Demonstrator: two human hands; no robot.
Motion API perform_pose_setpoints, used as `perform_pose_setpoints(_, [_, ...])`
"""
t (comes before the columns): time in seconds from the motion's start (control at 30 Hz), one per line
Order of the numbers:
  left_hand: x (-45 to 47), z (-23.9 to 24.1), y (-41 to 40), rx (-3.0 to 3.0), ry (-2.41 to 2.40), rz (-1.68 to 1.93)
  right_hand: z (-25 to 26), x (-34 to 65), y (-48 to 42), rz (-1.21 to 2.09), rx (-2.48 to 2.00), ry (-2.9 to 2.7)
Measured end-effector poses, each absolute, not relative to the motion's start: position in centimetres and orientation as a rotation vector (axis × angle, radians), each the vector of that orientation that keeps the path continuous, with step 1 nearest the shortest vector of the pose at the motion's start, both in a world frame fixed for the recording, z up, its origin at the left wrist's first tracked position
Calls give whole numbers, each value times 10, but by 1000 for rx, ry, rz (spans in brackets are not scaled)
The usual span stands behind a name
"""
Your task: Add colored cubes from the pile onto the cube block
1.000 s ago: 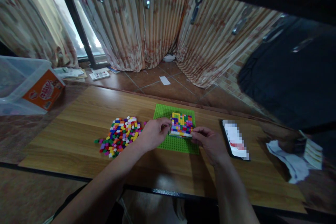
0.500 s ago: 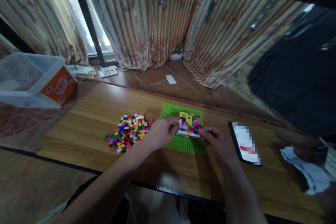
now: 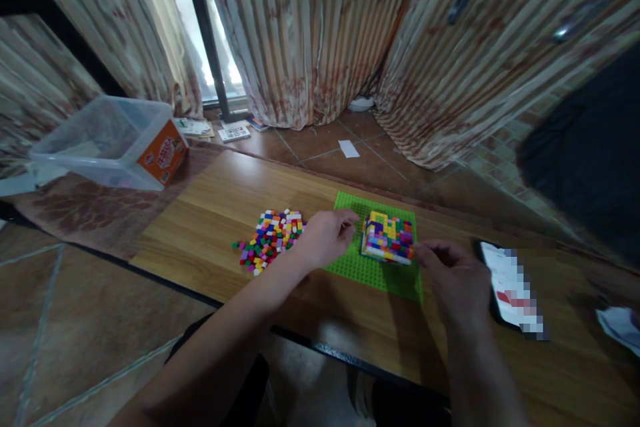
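**Two hands at a small brick build on a wooden table**

Striped, patterned curtains [image 3: 320,33] hung across the back of the room, above a brown tiled floor [image 3: 360,167]. Nearer the camera lay a wooden table [image 3: 220,207]. At its centre sat a green baseplate [image 3: 360,267], and on that plate stood a low block of many-coloured bricks [image 3: 387,238], upright and square to the plate.

From the block, the left hand [image 3: 325,240] lay at nine o'clock, just beside it, resting over the plate's left edge. Its fingers were loosely curled with the tips drawn together; whether they pinched a brick could not be told. The right hand [image 3: 453,273] lay at four o'clock from the block, fingers bent, with the fingertips at or just beside the block's near right corner; whether they touched it could not be told.

A loose pile of small coloured bricks [image 3: 273,240] lay farther out at nine o'clock, beyond the left hand. A phone [image 3: 510,283] lay flat at three o'clock, past the right hand. A clear plastic bin [image 3: 107,140] with an orange label sat at ten o'clock, well apart.
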State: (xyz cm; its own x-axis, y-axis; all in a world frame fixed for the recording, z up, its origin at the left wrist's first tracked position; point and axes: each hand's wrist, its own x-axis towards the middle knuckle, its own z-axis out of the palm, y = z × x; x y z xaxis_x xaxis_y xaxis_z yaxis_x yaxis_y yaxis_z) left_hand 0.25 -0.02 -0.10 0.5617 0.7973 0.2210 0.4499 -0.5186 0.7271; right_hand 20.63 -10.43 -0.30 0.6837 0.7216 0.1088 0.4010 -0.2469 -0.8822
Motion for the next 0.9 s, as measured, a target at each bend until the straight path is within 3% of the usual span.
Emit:
perform_pose_setpoints(0.13, [-13,4,15,2108,1045,847,8,171,-104,254,-1634,-1047])
perform_pose_setpoints(0.37, [-30,6,25,2074,1122,963,-4,109,-107,724,-1381,-1820])
perform_pose_setpoints(0.9, [-30,10,21,2122,1163,875,-29,84,-93,609,-1433,-2027])
